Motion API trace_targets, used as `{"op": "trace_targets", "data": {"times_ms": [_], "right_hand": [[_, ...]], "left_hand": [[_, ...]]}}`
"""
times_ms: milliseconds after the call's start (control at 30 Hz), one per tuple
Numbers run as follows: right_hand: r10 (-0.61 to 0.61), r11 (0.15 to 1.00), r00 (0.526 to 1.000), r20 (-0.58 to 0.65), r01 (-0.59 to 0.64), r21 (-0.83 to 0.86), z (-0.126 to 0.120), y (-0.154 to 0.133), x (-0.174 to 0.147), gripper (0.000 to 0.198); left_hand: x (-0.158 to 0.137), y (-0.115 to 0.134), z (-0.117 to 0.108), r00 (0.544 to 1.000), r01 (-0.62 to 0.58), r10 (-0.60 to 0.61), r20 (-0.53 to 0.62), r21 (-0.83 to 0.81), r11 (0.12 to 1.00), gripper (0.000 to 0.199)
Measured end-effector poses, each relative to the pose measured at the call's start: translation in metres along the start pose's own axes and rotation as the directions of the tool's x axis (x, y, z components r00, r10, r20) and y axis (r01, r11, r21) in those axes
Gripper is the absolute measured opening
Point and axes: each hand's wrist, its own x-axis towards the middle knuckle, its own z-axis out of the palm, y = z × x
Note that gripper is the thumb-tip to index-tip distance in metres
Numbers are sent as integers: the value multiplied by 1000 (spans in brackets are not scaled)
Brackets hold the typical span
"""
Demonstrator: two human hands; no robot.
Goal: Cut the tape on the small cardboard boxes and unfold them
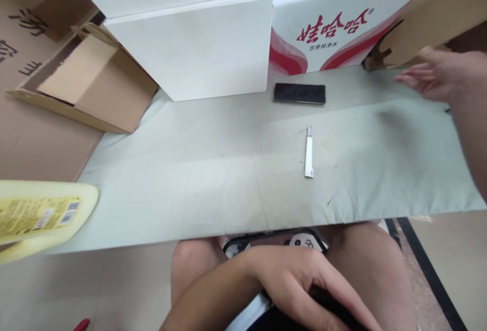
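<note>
My left hand [289,280] is low over my lap, at the bottom of the view. Its fingers curve around a dark black object [331,301], whose kind I cannot make out because the hand and the frame edge hide most of it. Over the right end of the table, my right hand [437,74] is slightly blurred. Its fingers are loosely bent, the thumb stands apart from them, and nothing shows between them. A small white-handled tool [309,156] with a short metal-looking tip lies on the cloth. Beyond it, a dark phone [300,93] lies flat.
White boxes [198,49] and a red-and-white water carton [331,36] line the back. An open cardboard box [110,77] stands left, near a pale yellow bottle [45,214]. More cardboard [429,21] is behind my right hand. Dark scraps dot the pale green tablecloth [220,178].
</note>
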Motion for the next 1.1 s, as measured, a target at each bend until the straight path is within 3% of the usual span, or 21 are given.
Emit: {"op": "trace_targets", "data": {"times_ms": [67, 167, 333, 433, 533, 633, 700, 733, 767, 833, 867, 933, 967, 1000, 1033, 1067, 1100], "right_hand": [[198, 978, 979, 43, -194, -79, 8, 8, -16, 30], [306, 950, 934, 183, -287, -120, 16, 25, -64, 23], [261, 958, 854, 450, -288, -8, 34, 42, -158, 16], [195, 950, 742, 641, -306, 65, 52, 50, -207, 10], [15, 991, 631, 776, -114, 74, 74, 63, -246, 26], [-97, 995, 616, 782, 52, 82, 91, 77, -272, 26], [-164, 985, 600, 783, 140, 100, 99, 85, -282, 19], [-199, 976, 581, 789, 187, 108, 102, 88, -285, 17], [-230, 966, 559, 797, 231, 117, 103, 90, -286, 15], [-277, 945, 520, 808, 301, 130, 105, 92, -287, 14], [-294, 935, 504, 813, 330, 134, 105, 93, -287, 14], [-317, 917, 478, 819, 374, 136, 104, 93, -286, 14], [-324, 910, 465, 824, 391, 137, 103, 93, -286, 14], [-330, 904, 453, 828, 405, 139, 101, 92, -287, 15], [-334, 899, 443, 832, 416, 139, 100, 92, -287, 15], [-337, 894, 435, 835, 426, 139, 99, 92, -287, 15], [-340, 891, 430, 836, 433, 139, 98, 92, -288, 16]], "left_hand": [[-1, 2, -1, 1000, -1, 0, 25, 11, 1000, 68], [-2, 1, -1, 998, 8, -10, 64, 40, 999, 65], [-6, 0, 3, 976, 212, -202, -85, 136, 968, 43], [-9, 6, 0, 956, 291, -281, -78, 186, 939, 43], [-16, 17, -6, 949, 312, -298, -102, 177, 933, 45], [-32, 33, -9, 921, 330, -290, -261, 122, 936, 40], [-47, 46, -11, 854, 329, -255, -454, 90, 940, 33], [-56, 53, -14, 785, 333, -217, -581, 100, 937, 30], [-67, 60, -18, 688, 317, -138, -713, 124, 940, 27], [-92, 76, -34, 425, 294, 54, -904, 194, 936, 19], [-108, 85, -45, 211, 287, 203, -956, 259, 922, 13], [-143, 104, -73, -243, 271, 478, -844, 414, 869, 4], [-163, 114, -88, -412, 286, 535, -738, 453, 844, 2], [-182, 124, -100, -551, 312, 562, -617, 472, 825, 4], [-201, 134, -111, -636, 326, 565, -526, 480, 814, 7], [-218, 143, -118, -661, 328, 565, -494, 486, 810, 10], [-234, 151, -123, -655, 327, 567, -499, 490, 808, 14]]}}
